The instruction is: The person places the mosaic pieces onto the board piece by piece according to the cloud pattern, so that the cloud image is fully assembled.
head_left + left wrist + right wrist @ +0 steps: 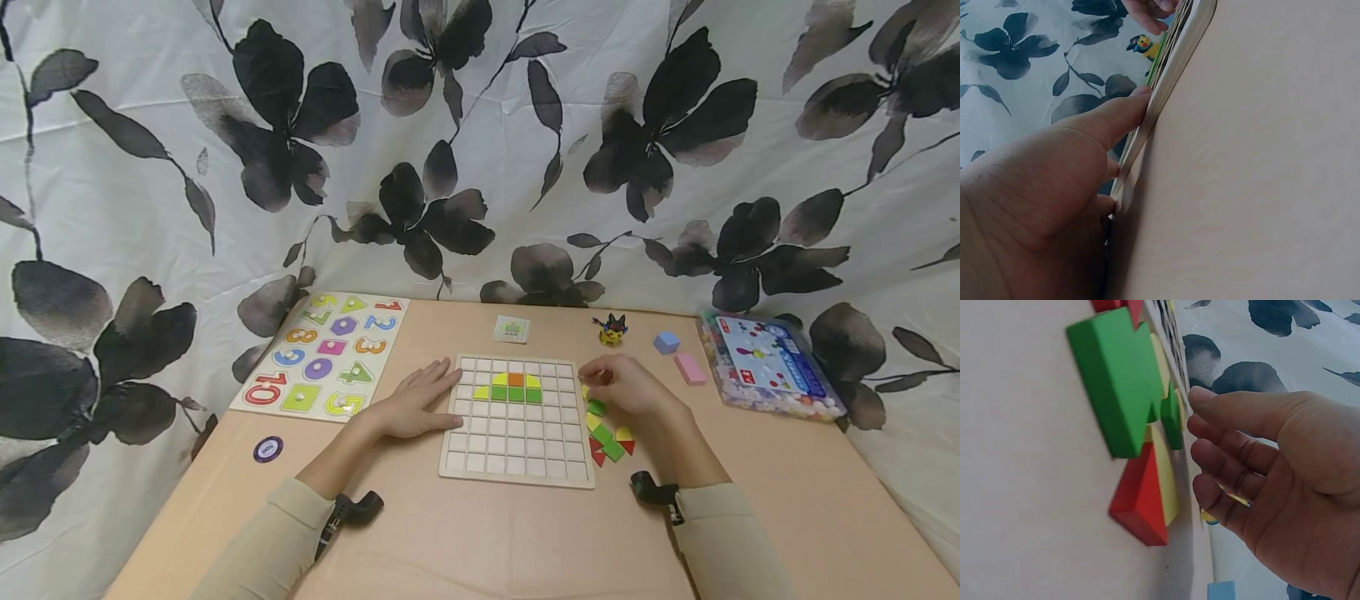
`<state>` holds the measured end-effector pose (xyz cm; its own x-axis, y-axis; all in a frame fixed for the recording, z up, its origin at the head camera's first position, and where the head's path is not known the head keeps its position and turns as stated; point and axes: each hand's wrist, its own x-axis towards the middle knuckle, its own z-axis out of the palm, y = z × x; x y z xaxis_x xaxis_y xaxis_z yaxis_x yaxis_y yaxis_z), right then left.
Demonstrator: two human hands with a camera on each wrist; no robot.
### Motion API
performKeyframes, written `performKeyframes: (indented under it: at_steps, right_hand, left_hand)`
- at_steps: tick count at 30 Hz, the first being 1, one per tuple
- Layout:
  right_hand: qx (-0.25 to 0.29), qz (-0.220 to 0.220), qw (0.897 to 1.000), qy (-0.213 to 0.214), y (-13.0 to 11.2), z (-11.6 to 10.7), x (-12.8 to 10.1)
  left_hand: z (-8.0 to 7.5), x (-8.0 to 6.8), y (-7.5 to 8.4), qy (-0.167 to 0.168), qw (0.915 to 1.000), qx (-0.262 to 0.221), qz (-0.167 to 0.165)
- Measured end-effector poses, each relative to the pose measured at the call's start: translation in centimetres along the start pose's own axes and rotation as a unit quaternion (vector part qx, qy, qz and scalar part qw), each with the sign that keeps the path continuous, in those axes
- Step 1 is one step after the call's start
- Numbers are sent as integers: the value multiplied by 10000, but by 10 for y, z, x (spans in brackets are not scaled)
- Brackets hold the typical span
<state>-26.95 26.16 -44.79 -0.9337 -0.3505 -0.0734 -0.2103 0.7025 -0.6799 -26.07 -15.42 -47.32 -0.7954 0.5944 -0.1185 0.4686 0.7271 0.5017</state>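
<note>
Yellow piece under right-hand fingers shows only at wrist.

Loose blocks crowd the grid board's right edge.

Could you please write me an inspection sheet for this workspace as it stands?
Surface: tan table, flat.
Job's things: wooden grid board with a few yellow, green and orange tiles in its upper rows; loose tiles in red, green and yellow beside its right edge.
Clutter: number puzzle, small card, toy figure, blue block, pink block, plastic box, round token.
Grippers: left hand rests flat against the board's left edge; right hand curled over the loose tiles, grip unclear.
Cables: nothing seen.
Surroundings: floral cloth behind.
</note>
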Motion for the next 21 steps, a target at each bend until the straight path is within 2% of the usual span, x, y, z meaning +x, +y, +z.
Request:
performKeyframes:
  at_steps: [7, 14, 21]
  right_hand:
    - [-200, -50, 9997, -110, 3, 2, 2]
    - [-346, -78, 9993, -147, 6, 2, 5]
    - [-278, -86, 9995, -145, 6, 2, 5]
  left_hand:
    - [0, 0, 0, 50, 9999, 23, 96]
    - [0, 0, 0, 7, 10000, 44, 32]
    - [1, 1, -2, 25, 10000, 58, 33]
